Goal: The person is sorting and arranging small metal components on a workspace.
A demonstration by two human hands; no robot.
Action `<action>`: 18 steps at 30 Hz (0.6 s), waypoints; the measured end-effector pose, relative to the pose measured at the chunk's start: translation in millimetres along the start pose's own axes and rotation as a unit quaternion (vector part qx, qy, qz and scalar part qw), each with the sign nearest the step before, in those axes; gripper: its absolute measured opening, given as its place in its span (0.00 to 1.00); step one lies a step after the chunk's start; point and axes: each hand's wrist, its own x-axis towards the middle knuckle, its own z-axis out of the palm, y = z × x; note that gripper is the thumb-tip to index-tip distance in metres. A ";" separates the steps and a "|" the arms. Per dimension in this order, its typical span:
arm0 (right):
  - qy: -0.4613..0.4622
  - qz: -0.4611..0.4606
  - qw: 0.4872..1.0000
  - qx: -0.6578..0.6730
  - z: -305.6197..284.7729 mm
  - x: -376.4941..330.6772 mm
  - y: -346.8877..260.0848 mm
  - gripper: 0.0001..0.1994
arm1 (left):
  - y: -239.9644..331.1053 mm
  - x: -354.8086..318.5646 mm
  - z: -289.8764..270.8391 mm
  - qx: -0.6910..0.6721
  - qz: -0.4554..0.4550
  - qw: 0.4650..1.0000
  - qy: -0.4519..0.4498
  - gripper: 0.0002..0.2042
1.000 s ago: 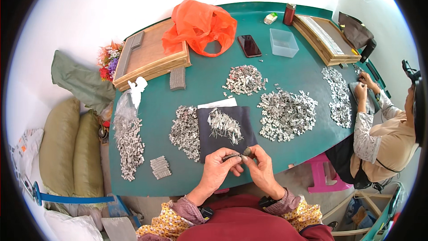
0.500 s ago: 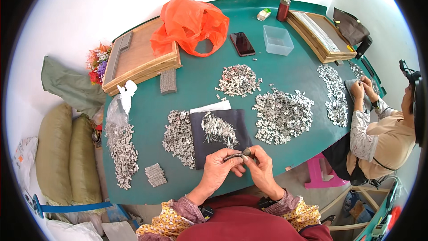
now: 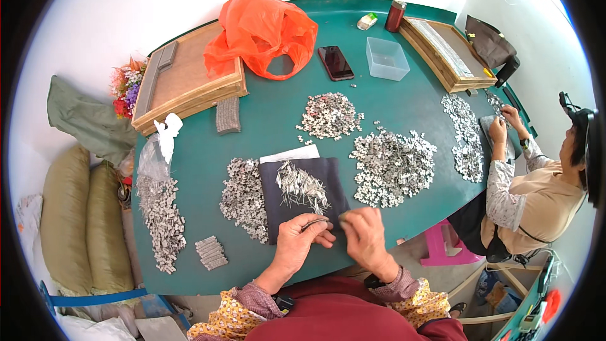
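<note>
My left hand [image 3: 295, 240] pinches a short, dark, curved strip [image 3: 314, 221] of small joined pieces between thumb and fingers. Just to its right, my right hand [image 3: 366, 239] is closed with thumb and fingertips together, apart from the strip; what they hold, if anything, is too small to make out. Both hands are over the near edge of a dark cloth [image 3: 273, 192], where a heap of thin silvery pins [image 3: 302, 186] lies. Heaps of small grey metal pieces flank the cloth, one on the left [image 3: 245, 201] and a larger one on the right [image 3: 394, 167].
Another heap [image 3: 329, 115] lies beyond the cloth, and a row of joined strips [image 3: 211, 253] at near left. Farther back are a wooden tray [image 3: 189, 104], red plastic bag [image 3: 262, 31], phone [image 3: 336, 63] and clear box [image 3: 387, 60]. A co-worker [image 3: 543, 183] handles pieces at right.
My right hand has come off the strip's end and moved slightly right; my left keeps hold of the strip. The co-worker's hands have moved apart. The whole view has shifted a little.
</note>
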 end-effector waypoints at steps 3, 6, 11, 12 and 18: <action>-0.005 0.051 0.993 -0.105 -6.1 9.5 25.1 0.08 | 2.3 -0.3 -4.3 0.009 -0.020 1.000 0.002 0.08; -0.051 0.035 0.983 -0.172 -7.7 21.2 38.0 0.06 | 3.5 -1.4 -3.7 0.021 -0.045 0.999 -0.009 0.08; -0.082 0.002 0.967 -0.242 -0.8 23.1 43.9 0.04 | 2.3 -1.8 -5.5 0.010 -0.043 0.999 -0.008 0.08; -0.054 0.015 0.977 -0.206 -0.8 22.6 45.7 0.04 | 2.0 -1.5 -6.1 0.015 -0.040 0.999 -0.015 0.08; -0.027 0.251 0.957 0.147 -6.3 20.1 35.3 0.04 | 7.8 5.0 0.6 0.030 -0.028 0.999 -0.025 0.09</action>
